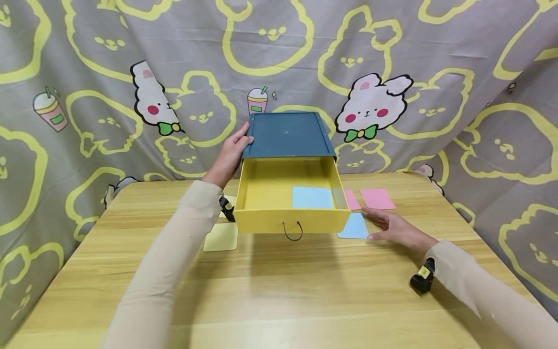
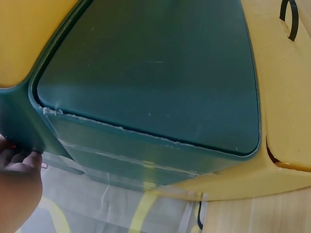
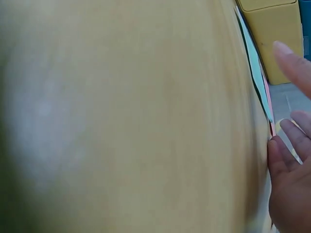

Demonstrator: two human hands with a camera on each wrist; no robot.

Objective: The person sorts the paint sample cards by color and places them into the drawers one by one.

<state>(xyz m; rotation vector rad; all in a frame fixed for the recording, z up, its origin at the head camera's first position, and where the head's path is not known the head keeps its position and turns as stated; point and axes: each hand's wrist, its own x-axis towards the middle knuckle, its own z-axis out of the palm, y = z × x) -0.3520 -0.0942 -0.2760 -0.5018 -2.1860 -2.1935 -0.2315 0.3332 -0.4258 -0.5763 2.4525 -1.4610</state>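
Note:
My left hand (image 1: 230,154) grips the left side of a dark teal drawer box (image 1: 285,133); the left wrist view shows those fingers (image 2: 22,160) at its edge. Its yellow drawer (image 1: 292,222) is pulled out toward me, with a thin loop handle on the front. Inside, at the right, lies a light blue card (image 1: 311,198). The box appears tilted, its drawer front raised above the table. My right hand (image 1: 394,229) is low over the table with fingers extended, thumb near the edge of another blue card (image 1: 354,227). It holds nothing.
Two pink cards (image 1: 377,198) lie right of the box, one partly hidden behind the drawer. Left of it are a pale yellow card (image 1: 221,237) and another mostly covered one. A patterned grey curtain (image 1: 279,58) surrounds the wooden table (image 1: 296,291).

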